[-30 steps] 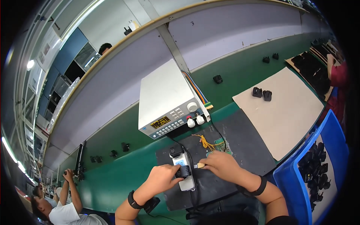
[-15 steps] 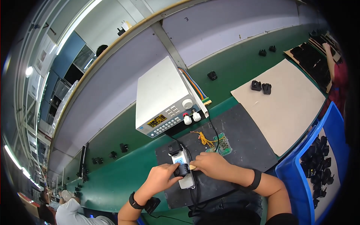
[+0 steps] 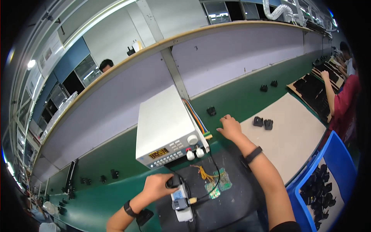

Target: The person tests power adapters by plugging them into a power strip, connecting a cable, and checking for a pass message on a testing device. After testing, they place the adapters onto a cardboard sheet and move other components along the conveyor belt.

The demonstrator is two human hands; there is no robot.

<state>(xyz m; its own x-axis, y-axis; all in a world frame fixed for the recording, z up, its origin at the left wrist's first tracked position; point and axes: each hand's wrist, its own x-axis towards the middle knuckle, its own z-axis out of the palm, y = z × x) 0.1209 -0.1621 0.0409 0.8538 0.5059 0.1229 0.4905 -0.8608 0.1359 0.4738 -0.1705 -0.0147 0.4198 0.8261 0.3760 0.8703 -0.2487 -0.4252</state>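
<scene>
A white power strip lies on the dark mat in front of me. My left hand closes its fingers and thumb round a black power adapter at the strip's far end. Nearer me, a dark plug adapter sits on the strip, with a cream-coloured cable connector against its right side. My right hand is stretched forward over the bench with nothing in it, thumb and fingers apart. Just beyond its fingertips stands a lone black adapter, not touched.
A white bench instrument with a lit display stands behind the strip. Green circuit boards and yellow wires lie right of it. Two black adapters rest on beige board. A blue bin holds many adapters. A co-worker's arm is far right.
My right hand has left the cable connector and reached forward and right. My left hand has shifted from the nearer adapter to the one at the strip's far end. The view has tilted up.
</scene>
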